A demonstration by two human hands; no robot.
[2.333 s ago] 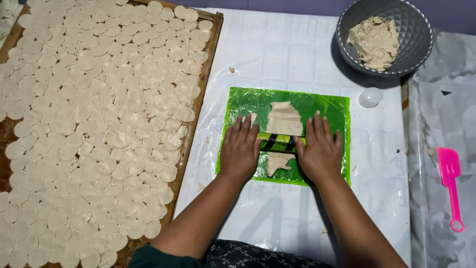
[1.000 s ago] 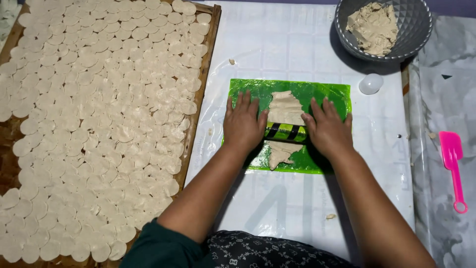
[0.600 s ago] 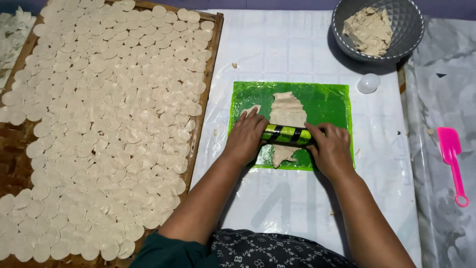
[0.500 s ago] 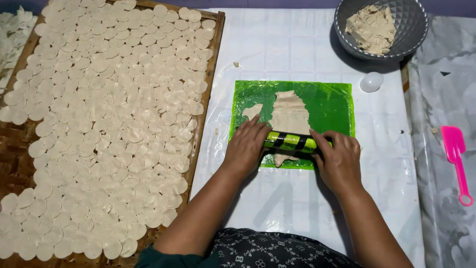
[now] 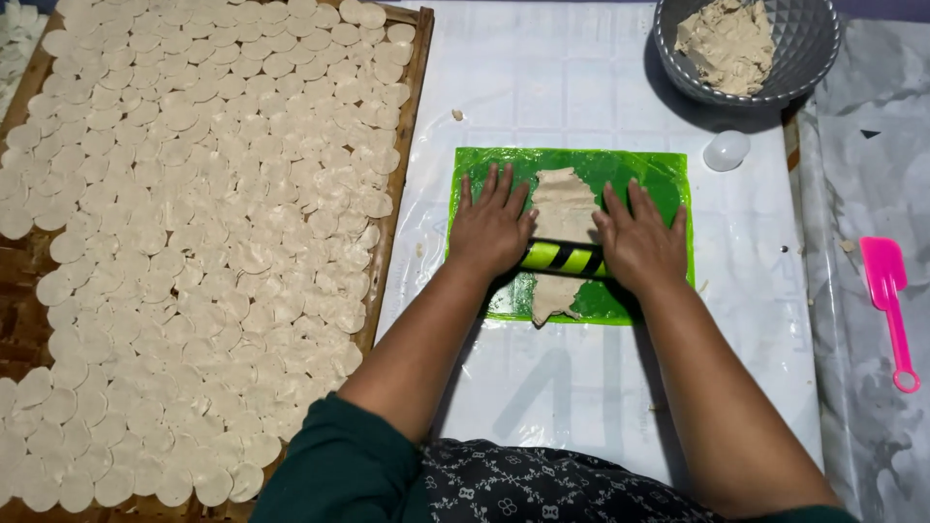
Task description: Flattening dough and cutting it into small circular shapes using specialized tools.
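Green-black roller (image 5: 565, 258) across flattened dough (image 5: 562, 205)

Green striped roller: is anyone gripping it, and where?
Not gripped: left hand and right hand press flat on the ends of the roller over the dough.

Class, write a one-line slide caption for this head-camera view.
Both hands, left hand and right hand, press a green striped roller over dough on a green sheet.
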